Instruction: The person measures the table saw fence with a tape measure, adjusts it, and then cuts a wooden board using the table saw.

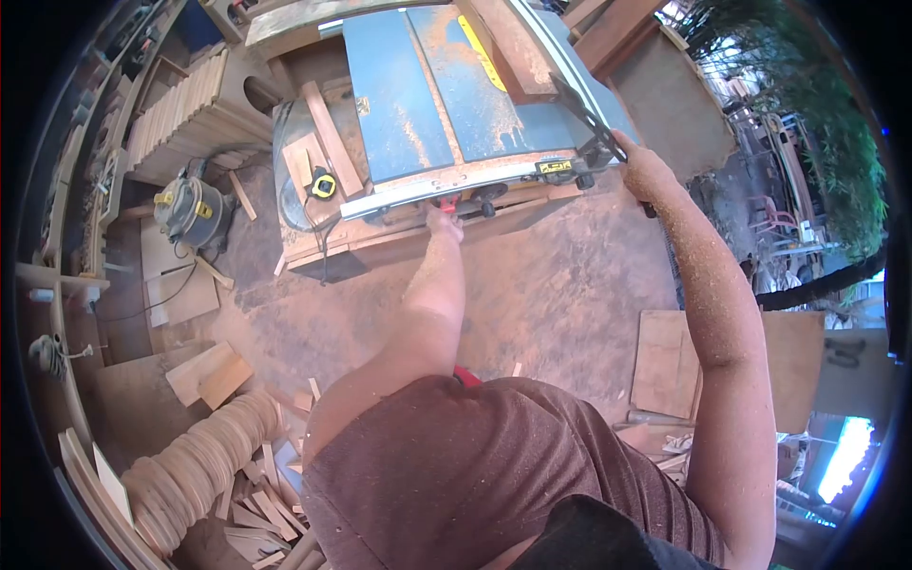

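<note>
Head view: we see left hand touching red knob on table saw front; we cannot tell if its fingers close. Right hand is wrapped around dark bar at saw's right edge. Board lies on top, with tape measure to the left.

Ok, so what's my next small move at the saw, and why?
Probably work the red switch with your left hand: its fingertips are right at it, under the front rail. Your right hand grips a dark bar at the right corner of the saw, and a board lies on top.
</note>
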A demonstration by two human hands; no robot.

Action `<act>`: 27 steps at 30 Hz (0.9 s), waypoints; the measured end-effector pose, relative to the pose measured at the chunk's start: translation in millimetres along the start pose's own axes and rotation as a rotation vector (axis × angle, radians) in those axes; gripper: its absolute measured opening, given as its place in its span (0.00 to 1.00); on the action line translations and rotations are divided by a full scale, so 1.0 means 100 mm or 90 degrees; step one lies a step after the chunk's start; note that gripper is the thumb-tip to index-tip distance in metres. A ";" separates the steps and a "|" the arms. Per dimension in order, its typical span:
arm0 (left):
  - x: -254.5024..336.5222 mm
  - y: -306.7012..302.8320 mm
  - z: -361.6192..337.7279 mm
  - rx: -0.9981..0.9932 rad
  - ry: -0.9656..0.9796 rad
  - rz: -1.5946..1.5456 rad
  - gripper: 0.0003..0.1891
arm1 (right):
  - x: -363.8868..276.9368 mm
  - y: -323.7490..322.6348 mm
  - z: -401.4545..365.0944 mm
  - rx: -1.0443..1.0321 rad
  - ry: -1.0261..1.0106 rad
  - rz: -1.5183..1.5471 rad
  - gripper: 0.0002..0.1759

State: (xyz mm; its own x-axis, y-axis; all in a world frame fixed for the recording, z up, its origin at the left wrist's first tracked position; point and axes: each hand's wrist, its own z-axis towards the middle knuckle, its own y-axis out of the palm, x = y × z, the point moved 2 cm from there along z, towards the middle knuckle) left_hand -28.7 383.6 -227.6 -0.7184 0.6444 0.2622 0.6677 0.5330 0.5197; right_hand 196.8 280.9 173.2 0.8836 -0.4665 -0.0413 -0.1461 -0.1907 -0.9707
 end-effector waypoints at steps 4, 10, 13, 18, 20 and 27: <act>-0.01 0.03 0.09 -0.023 -0.006 -0.045 0.36 | -0.07 -0.04 0.03 -0.010 0.005 0.006 0.34; -0.02 0.06 0.13 -0.020 -0.007 -0.107 0.24 | -0.08 -0.02 0.15 0.024 -0.033 0.001 0.32; -0.03 0.08 0.07 0.002 0.004 -0.129 0.23 | -0.08 -0.01 0.22 0.013 -0.023 -0.002 0.32; -0.05 0.01 0.17 0.008 -0.021 -0.108 0.22 | -0.08 0.00 0.36 0.029 -0.035 -0.017 0.32; -0.02 0.07 0.02 0.029 -0.026 -0.122 0.22 | -0.07 0.01 0.41 0.032 -0.037 -0.020 0.33; -0.03 0.05 0.09 0.045 -0.072 -0.165 0.15 | -0.12 -0.01 0.53 0.032 -0.047 -0.017 0.34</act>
State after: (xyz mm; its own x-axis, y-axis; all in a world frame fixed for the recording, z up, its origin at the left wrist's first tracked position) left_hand -21.7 389.5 -233.2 -0.8433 0.5363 0.0338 0.4794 0.7224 0.4983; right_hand 209.6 332.1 162.2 0.9173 -0.3969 -0.0304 -0.1011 -0.1585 -0.9822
